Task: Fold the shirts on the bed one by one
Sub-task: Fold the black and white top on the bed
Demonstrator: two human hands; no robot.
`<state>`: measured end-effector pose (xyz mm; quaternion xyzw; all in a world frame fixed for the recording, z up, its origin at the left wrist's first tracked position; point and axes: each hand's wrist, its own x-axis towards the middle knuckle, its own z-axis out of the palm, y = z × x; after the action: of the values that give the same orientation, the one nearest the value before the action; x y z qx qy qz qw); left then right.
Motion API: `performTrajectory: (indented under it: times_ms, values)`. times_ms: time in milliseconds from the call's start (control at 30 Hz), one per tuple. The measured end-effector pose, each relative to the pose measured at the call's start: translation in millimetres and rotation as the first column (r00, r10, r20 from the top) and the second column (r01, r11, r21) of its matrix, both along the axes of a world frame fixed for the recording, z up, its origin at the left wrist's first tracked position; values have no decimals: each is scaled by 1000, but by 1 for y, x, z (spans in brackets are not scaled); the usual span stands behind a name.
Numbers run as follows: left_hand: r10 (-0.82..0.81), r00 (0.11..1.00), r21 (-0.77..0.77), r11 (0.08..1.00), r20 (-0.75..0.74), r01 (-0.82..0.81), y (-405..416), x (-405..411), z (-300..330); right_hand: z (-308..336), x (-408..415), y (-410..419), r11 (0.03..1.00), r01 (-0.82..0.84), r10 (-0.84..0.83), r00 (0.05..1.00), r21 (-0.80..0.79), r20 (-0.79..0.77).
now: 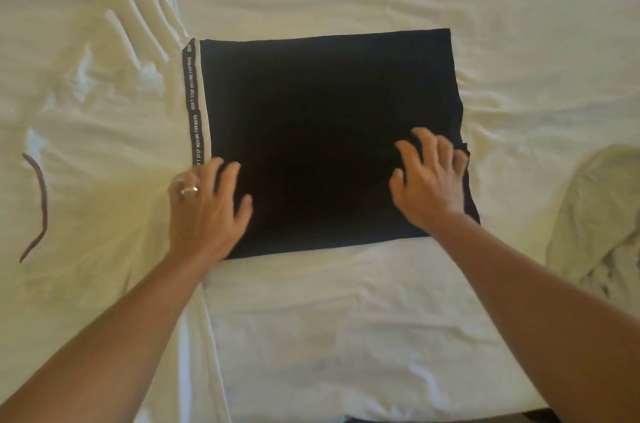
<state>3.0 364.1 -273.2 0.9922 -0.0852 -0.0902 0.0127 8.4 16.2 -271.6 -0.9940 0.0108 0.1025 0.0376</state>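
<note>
A black shirt (322,118) lies folded into a flat rectangle in the middle of the bed. A black-and-white printed stripe (195,104) runs along its left edge. My left hand (207,208) rests on the shirt's near left corner, fingers spread and fairly straight, a ring on one finger. My right hand (429,177) rests on the near right part of the shirt with fingers spread and slightly bent, touching the fabric close to its right edge. Neither hand grips the cloth.
The bed is covered by a wrinkled cream sheet (346,318). A thin dark red cord (40,204) lies on the sheet at the far left. A crumpled pale cloth (602,222) is bunched at the right edge.
</note>
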Motion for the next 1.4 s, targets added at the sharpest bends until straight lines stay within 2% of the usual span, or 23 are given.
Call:
performTrajectory:
  times_ms: [67,167,267,433,533,667,767,833,933,1000,1100,1133,1200,1233,1300,1333,1400]
  values:
    - [-74,993,3,997,-95,75,-20,-19,-12,-6,-13,19,994,-85,87,996,69,-15]
    - [-48,971,13,999,-235,53,-41,-28,-30,-22,-24,38,976,-195,209,966,102,-150]
    - [-44,971,20,999,-233,50,-44,-27,-46,-35,-28,30,967,-246,254,950,66,-183]
    - [-62,972,10,998,-227,66,-43,-26,-48,-38,-37,-45,999,-16,9,987,-41,-162]
    - [-61,965,15,998,-256,67,-41,-25,-44,-36,-35,-59,995,-54,36,976,-81,-217]
    - [-67,949,28,996,-307,80,-35,-22,-23,-23,-35,-38,990,-6,-26,973,-139,-228]
    - [-36,972,30,999,-232,44,-18,-38,-2,-4,-41,-14,981,16,-61,971,-191,-231]
    - [8,990,9,1000,-143,-7,4,-57,9,8,-46,12,979,-31,-21,968,-203,-251]
    - [151,988,-50,987,20,-150,42,-100,16,20,-57,66,989,-118,84,949,-95,-303]
    - [343,937,-87,937,65,-337,65,-130,17,23,-66,109,988,-155,148,933,3,-329]
    - [633,773,-177,757,-36,-628,92,-164,16,23,-75,177,975,-197,220,912,99,-346]
    - [646,760,-175,741,-79,-648,100,-174,14,23,-75,199,969,-218,246,908,117,-339]
    - [589,793,-157,778,-155,-608,109,-193,14,24,-73,233,963,-232,266,906,139,-329]
    - [608,759,-166,744,-233,-647,113,-200,14,23,-71,247,965,-223,258,905,139,-339]
    - [680,621,-189,601,-389,-777,118,-201,15,21,-66,267,974,-197,226,886,112,-405]
    - [675,591,-200,568,-442,-798,120,-200,15,21,-64,273,978,-190,209,870,87,-446]
    - [584,606,-275,558,-540,-783,124,-194,15,22,-60,282,982,-185,182,852,44,-491]
